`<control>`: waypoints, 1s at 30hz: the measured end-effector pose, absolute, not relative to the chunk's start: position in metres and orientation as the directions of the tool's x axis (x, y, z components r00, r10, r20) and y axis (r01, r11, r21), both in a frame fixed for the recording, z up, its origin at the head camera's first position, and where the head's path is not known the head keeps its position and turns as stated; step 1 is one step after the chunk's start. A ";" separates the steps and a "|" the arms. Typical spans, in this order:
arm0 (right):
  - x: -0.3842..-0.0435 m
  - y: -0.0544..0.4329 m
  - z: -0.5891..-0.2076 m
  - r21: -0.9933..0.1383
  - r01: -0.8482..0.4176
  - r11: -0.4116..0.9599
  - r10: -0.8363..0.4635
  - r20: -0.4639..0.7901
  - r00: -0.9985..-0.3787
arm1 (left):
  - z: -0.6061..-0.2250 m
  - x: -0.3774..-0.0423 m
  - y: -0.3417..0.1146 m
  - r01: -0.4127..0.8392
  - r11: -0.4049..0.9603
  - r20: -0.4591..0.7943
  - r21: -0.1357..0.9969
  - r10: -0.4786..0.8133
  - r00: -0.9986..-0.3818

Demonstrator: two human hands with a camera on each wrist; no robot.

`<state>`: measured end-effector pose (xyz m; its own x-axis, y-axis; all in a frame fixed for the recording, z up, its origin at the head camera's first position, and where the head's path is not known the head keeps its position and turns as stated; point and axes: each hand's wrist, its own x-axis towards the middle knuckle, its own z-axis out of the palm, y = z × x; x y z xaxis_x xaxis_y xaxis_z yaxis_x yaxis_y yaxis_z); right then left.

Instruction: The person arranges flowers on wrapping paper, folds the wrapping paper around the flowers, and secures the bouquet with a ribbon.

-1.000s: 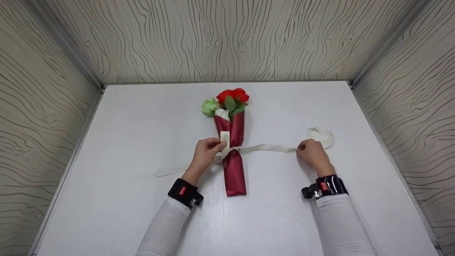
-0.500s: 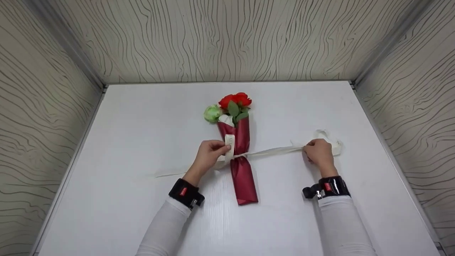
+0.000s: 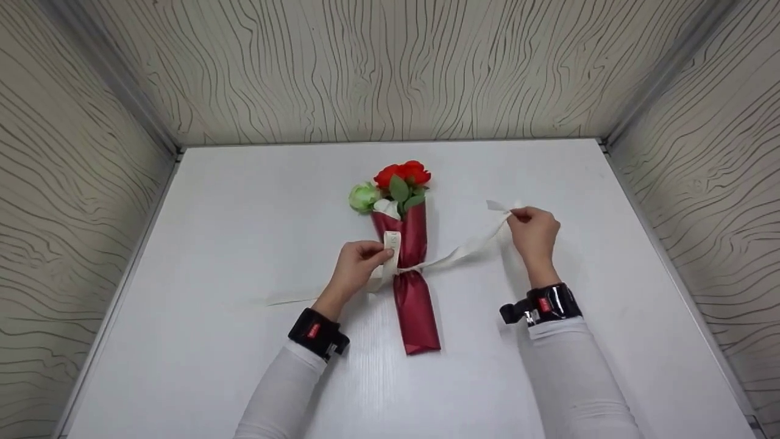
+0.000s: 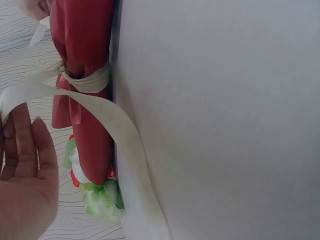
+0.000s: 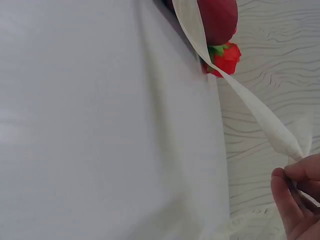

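A bouquet in dark red wrapping (image 3: 419, 320) lies on the white table, its red flowers (image 3: 402, 175) and a pale green flower (image 3: 364, 197) toward the back. Cream ribbon (image 3: 458, 255) circles its waist, the wrap gathered in there. Left of the waist, my left hand (image 3: 358, 265) pinches an upright loop of this ribbon, which bears printed letters; a tail trails left on the table. Off to the right, my right hand (image 3: 536, 239) pinches the other length between thumb and fingers. That stretch rises slightly twisted from the waist, as the ribbon (image 5: 257, 111) shows in the right wrist view.
The white table (image 3: 213, 213) is bounded by wood-grain patterned panels (image 3: 390, 73) at the back and both sides. Ribbon hangs below the right hand. Each wrist wears a black strap, the right one (image 3: 553, 303) close above the table.
The bouquet has shifted slightly right and toward me. My right hand first drew the ribbon right, then rose and moved back and left, slackening it. My left hand keeps its pinch.
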<state>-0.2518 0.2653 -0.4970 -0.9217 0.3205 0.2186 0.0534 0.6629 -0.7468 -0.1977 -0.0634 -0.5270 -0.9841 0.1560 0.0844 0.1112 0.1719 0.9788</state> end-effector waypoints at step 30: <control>-0.282 0.096 -0.481 -0.206 -0.842 0.499 -0.685 0.501 -0.529 | -0.505 -0.185 -0.076 0.135 0.183 0.115 0.974 0.117 -0.986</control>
